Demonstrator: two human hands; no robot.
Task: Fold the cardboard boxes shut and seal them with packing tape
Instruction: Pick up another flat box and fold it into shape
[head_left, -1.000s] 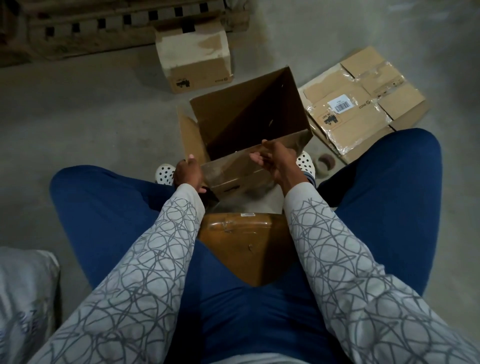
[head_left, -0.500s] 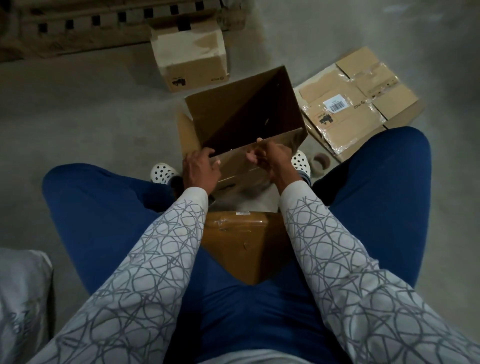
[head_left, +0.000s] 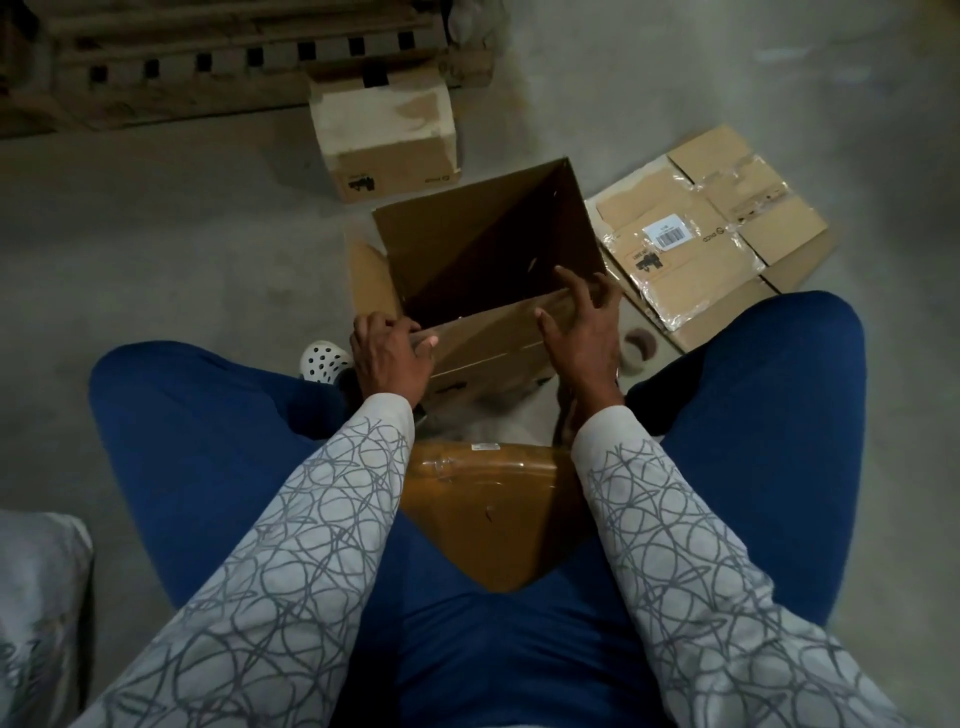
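An open cardboard box (head_left: 483, 254) stands on the floor between my knees, its dark inside facing me and its far flap raised. My left hand (head_left: 389, 353) grips the near flap at its left corner, fingers curled over the edge. My right hand (head_left: 584, 322) hovers at the flap's right end with fingers spread and relaxed, holding nothing. A roll of packing tape (head_left: 636, 345) lies on the floor just right of the box, partly hidden behind my right hand.
A flattened box (head_left: 711, 234) with a barcode label lies at the right. A closed small box (head_left: 384, 140) sits farther back before a wooden pallet (head_left: 208, 57). A brown seat edge (head_left: 488, 499) shows between my legs. A grey bag (head_left: 36, 613) is at the lower left.
My right hand has let go of the near flap and opened, shifting right toward the box's corner. My left hand slid onto the flap's left corner.
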